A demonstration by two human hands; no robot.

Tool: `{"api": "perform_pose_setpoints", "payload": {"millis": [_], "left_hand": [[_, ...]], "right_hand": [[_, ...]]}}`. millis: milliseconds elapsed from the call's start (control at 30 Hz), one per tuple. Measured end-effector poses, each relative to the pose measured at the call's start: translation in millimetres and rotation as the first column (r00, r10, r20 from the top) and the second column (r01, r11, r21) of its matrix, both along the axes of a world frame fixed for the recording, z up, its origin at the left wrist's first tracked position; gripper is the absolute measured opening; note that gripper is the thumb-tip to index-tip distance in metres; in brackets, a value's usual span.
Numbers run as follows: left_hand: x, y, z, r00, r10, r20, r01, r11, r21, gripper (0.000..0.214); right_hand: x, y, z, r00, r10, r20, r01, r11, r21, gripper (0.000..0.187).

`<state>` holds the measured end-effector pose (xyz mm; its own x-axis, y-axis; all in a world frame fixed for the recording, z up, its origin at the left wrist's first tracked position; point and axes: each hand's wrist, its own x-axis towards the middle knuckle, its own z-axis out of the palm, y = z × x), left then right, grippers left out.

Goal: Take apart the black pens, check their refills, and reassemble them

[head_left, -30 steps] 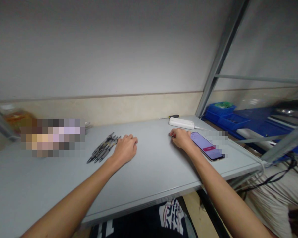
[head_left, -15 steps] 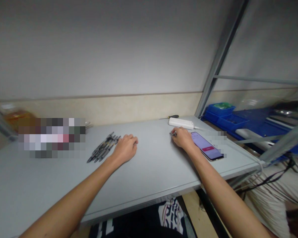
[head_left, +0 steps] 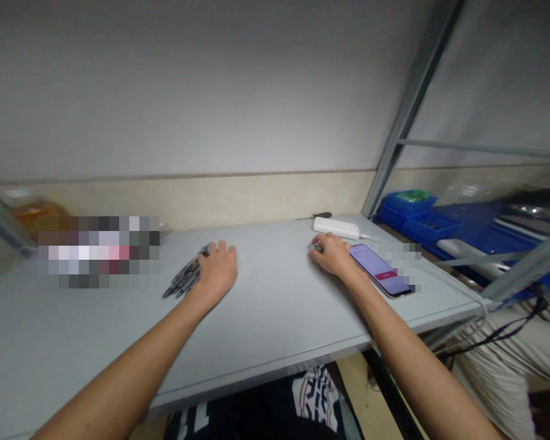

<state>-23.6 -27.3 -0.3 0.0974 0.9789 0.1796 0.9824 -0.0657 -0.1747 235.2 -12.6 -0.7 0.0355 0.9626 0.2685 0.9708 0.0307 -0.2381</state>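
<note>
A bundle of dark grey pens (head_left: pixel 183 281) lies slanting on the grey table (head_left: pixel 266 305). My left hand (head_left: pixel 219 269) rests palm down at the bundle's right side, fingers spread and thumb over the pens; it covers their right part. Farther right, my right hand (head_left: pixel 332 253) is curled, with thumb and fingers pinched round a small dark and silvery piece (head_left: pixel 319 247). Most of that piece is hidden by the fingers. Just right of this hand lies a phone (head_left: pixel 380 272) with its screen lit.
A white power strip (head_left: pixel 335 228) with a cable and a screwdriver (head_left: pixel 321 215) lie near the wall. Blurred-out items (head_left: pixel 98 250) and a bottle of amber liquid (head_left: pixel 39 220) stand at left. Blue bins (head_left: pixel 424 223) sit beyond a metal post (head_left: pixel 394 134). Light-coloured trousers (head_left: pixel 490 360) show at right.
My left hand has moved left over the pens and spread its fingers. My right hand stays about where it was, its fingers shifting slightly around the small piece.
</note>
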Motion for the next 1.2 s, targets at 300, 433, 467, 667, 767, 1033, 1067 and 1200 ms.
{"api": "perform_pose_setpoints", "payload": {"millis": [300,433,467,667,767,1033,1067,1200], "left_hand": [[-1.5,0.5,1.2,0.997,-0.073,0.027,0.073,0.997,0.017,0.039],[-2.1,0.9,2.5,0.993,-0.103,0.064,0.101,0.994,0.034,0.038],[-2.6,2.0,1.8,0.990,-0.121,0.067,0.119,0.992,0.042,0.038],[-0.2,10.1,-8.9,0.842,-0.462,0.278,0.449,0.886,0.113,0.030],[8.4,7.4,-11.4,0.664,-0.603,0.442,0.610,0.779,0.146,0.023],[26.8,-4.7,-10.4,0.469,-0.670,0.576,0.683,0.688,0.244,0.018],[27.6,-5.3,-10.2,0.461,-0.677,0.573,0.684,0.683,0.257,0.018],[25.6,-5.1,-7.8,0.467,-0.673,0.574,0.656,0.699,0.285,0.015]], "right_hand": [[-5.6,-3.5,1.4,0.994,0.100,-0.049,-0.099,0.995,0.019,0.021],[-7.5,-4.3,1.1,0.990,0.129,-0.064,-0.128,0.992,0.016,0.021],[-7.7,-4.3,1.0,0.988,0.136,-0.067,-0.135,0.991,0.015,0.021],[-12.3,-5.6,1.4,0.951,0.292,-0.098,-0.288,0.956,0.056,0.019],[-21.3,-9.3,0.6,0.867,0.485,-0.110,-0.477,0.874,0.096,0.018],[-47.7,-17.6,-5.7,0.723,0.689,-0.051,-0.685,0.724,0.078,0.019],[-48.8,-17.8,-5.4,0.719,0.693,-0.047,-0.690,0.721,0.062,0.018],[-46.1,-17.2,-1.3,0.746,0.663,-0.064,-0.661,0.749,0.056,0.021]]}}
